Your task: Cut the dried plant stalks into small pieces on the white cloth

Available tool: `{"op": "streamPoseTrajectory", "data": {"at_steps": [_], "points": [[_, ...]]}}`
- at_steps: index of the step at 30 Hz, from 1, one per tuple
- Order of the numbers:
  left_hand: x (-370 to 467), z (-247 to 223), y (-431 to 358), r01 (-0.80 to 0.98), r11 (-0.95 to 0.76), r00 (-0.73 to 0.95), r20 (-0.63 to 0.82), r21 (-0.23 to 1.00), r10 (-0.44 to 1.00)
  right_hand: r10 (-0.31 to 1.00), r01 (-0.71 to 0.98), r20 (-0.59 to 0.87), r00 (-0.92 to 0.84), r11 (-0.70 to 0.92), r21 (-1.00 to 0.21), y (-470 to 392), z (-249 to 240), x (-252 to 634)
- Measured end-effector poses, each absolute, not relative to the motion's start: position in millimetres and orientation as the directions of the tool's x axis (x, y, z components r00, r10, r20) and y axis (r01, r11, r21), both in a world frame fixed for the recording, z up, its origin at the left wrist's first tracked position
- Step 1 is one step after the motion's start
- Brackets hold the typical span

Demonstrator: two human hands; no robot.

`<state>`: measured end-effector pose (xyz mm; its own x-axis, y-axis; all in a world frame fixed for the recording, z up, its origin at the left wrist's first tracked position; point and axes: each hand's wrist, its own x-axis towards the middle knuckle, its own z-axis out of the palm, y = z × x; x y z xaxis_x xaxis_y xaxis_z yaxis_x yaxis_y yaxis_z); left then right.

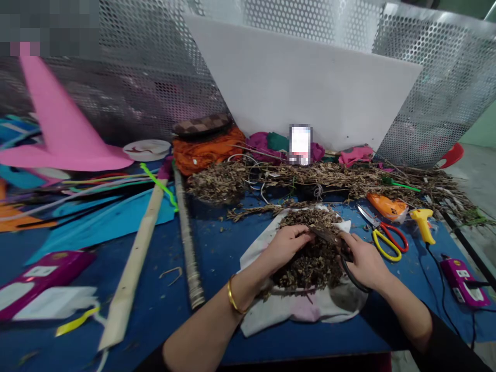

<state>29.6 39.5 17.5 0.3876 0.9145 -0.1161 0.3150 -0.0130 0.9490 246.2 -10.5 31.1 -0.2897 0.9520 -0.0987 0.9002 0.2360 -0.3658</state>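
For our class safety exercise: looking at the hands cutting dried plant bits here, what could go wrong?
The black-handled scissors in the right hand point at the left hand, so its fingers could get nipped. Loose dried plant bits may spill off the white cloth.

Worn on the head, looking forward and down across the blue table (217, 258) — close over both forearms, near enough to crop them at the bottom edge. Facing a white board (310, 88) and perforated metal screen (147, 77) at the far side — wide, bowed at the edges. One view only.
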Motion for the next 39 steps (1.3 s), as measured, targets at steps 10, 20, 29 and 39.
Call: {"op": "streamPoseTrajectory", "data": {"at_steps": [10, 20, 29, 39], "points": [[31.3, 15.2, 39.2, 0.319, -0.03, 0.403, -0.107, 0.947, 0.909, 0.948, 0.89, -0.11, -0.298, 0.235, -0.391, -10.6, 34.7, 246.3], [29.4, 4.7, 42.0, 0.343, -0.084, 0.459, -0.089, 0.936, 0.884, 0.933, 0.897, -0.131, -0.336, 0.275, -0.347, -11.4, 35.8, 246.1], [29.8, -0.1, 43.1, 0.373, -0.078, 0.446, -0.105, 0.925, 0.889, 0.931, 0.905, -0.176, -0.319, 0.243, -0.35, -8.4, 28.6, 248.5], [32.7, 3.2, 40.5, 0.312, -0.05, 0.461, -0.105, 0.949, 0.881, 0.936, 0.914, -0.133, -0.324, 0.274, -0.299, -11.0, 23.7, 244.2]]}}
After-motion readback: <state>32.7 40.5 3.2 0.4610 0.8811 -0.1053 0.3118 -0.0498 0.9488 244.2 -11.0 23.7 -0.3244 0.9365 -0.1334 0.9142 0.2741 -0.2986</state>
